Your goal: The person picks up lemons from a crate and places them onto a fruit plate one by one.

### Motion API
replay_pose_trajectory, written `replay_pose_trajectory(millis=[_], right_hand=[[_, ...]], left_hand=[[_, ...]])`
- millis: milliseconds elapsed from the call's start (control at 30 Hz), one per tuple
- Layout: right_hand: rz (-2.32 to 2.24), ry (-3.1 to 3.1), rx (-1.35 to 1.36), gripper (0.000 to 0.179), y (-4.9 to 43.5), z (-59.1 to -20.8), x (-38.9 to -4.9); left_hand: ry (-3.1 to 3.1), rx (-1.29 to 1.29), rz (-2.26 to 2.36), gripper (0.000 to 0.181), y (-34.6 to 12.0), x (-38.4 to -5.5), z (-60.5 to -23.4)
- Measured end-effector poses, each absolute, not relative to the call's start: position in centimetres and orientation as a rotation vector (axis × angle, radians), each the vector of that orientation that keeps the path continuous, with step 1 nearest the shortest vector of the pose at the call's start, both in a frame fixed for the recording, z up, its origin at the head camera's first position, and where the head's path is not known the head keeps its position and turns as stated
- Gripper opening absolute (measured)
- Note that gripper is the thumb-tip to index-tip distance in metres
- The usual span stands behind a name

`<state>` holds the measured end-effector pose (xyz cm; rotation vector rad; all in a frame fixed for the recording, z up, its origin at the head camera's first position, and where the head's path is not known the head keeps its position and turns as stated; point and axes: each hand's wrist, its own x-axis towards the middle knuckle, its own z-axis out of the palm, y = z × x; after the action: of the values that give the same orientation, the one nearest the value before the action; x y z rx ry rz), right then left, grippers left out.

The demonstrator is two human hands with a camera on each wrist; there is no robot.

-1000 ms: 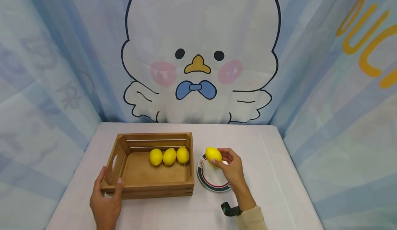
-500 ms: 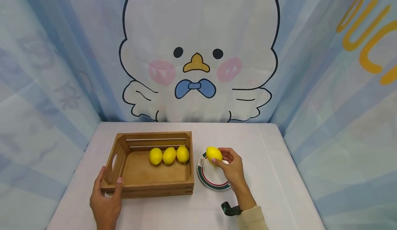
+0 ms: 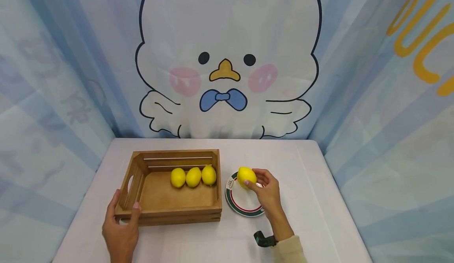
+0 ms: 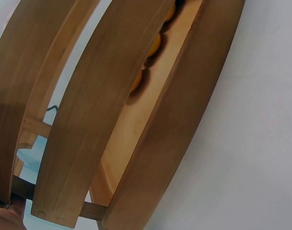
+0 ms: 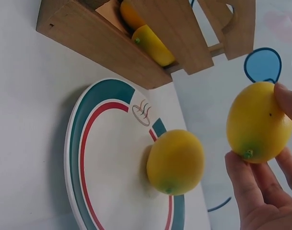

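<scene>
Lemon (image 5: pixel 253 127) held above plate (image 5: pixel 112 167), crate (image 3: pixel 170 218) beside

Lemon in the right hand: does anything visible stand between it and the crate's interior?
Yes, the wooden crate's right wall stands between the held lemon and the three lemons inside, so the way in likely goes over it. Nothing visible blocks the space above that wall.

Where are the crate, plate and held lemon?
Crate (image 3: pixel 166 198): head view, bare floor inside.
Plate (image 5: pixel 117 163): right wrist view, bare white center.
Held lemon (image 5: pixel 256 125): right wrist view, middle of its side.
</scene>
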<state>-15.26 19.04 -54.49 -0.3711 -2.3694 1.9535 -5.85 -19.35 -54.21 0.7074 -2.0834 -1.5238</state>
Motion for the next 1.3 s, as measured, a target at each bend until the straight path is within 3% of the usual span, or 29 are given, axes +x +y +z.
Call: replay_pose_trajectory(millis=[1300], right_hand=[[1.898,-2.346,-0.564,0.048,19.7,-55.9,-14.3]], left_hand=[[-2.075,0.678,-1.526,0.069,-19.6,-5.9,-54.7]])
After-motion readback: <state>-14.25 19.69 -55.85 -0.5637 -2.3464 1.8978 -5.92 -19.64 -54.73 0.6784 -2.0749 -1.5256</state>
